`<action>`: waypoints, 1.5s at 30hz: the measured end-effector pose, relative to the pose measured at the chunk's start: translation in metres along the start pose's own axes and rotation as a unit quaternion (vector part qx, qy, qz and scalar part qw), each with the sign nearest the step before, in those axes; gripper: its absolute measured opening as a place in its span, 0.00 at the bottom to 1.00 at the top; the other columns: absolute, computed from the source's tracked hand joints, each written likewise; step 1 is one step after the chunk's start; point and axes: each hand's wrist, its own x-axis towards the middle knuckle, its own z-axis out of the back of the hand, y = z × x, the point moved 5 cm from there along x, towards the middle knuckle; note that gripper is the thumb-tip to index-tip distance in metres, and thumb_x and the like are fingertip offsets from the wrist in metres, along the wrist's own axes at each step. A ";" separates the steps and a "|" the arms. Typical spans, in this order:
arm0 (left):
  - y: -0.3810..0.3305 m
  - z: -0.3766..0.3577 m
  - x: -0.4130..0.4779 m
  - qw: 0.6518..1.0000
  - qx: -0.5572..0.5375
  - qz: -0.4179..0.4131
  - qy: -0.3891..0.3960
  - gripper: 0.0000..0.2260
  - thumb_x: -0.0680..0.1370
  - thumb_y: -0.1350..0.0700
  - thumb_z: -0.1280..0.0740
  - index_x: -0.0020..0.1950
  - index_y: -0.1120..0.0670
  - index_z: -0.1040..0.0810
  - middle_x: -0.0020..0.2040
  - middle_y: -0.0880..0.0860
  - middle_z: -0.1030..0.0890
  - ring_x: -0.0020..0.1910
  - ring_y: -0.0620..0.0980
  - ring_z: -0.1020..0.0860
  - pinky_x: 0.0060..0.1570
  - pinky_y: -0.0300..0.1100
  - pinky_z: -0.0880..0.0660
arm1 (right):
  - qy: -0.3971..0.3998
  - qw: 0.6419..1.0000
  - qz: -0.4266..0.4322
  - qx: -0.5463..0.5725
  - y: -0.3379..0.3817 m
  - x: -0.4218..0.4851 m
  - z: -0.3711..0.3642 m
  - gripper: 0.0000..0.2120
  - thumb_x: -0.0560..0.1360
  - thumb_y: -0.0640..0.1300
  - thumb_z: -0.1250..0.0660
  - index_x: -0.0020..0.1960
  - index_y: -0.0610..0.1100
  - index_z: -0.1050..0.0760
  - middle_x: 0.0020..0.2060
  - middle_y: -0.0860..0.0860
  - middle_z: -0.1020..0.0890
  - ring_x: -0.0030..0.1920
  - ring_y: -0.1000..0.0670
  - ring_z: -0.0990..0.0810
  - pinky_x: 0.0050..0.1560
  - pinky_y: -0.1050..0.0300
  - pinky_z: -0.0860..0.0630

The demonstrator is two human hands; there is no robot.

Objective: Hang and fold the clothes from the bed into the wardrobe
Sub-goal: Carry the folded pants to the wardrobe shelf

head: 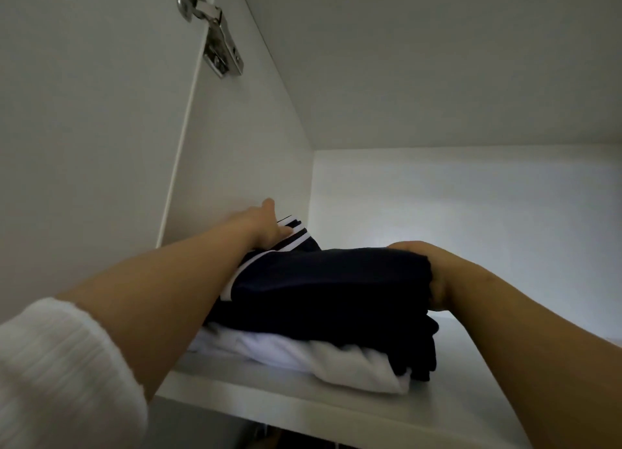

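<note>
Head view into a wardrobe (437, 61) compartment. Both forearms reach forward over the front edge of the shelf (269, 401).

A folded navy garment (330, 280) lies between the two hands, on top of a folded white garment (336, 357), which rests directly on the shelf. The stack sits toward the left part of the shelf, near the side wall (242, 165).

The left hand (266, 228) is at the far left end of the navy garment. Its thumb is raised and its fingers are stretched out flat against the white stripes (296, 234) of the cloth; it touches the cloth and does not clasp it.

The right hand (434, 277) is at the garment's right edge. Its fingers are curled around the folded layers and grasp them, with part of the hand above the cloth and part below it.

The white garment protrudes toward the viewer below the navy one, nearer the right hand than the left. A ribbed white sleeve (57, 374) covers the left upper arm; the right forearm is bare. A metal hinge (218, 41) is fixed high above the left hand, where the door meets the side wall. Beyond the right hand, the back wall (471, 196) is lit.
</note>
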 end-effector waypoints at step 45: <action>-0.008 -0.002 -0.074 0.993 -0.012 -0.115 0.017 0.15 0.80 0.53 0.45 0.57 0.53 0.21 0.61 0.54 0.22 0.58 0.55 0.25 0.56 0.43 0.31 | 0.103 0.900 0.273 -0.325 0.027 -0.053 -0.039 0.11 0.77 0.46 0.40 0.53 0.50 0.19 0.51 0.53 0.18 0.52 0.54 0.20 0.52 0.66 0.27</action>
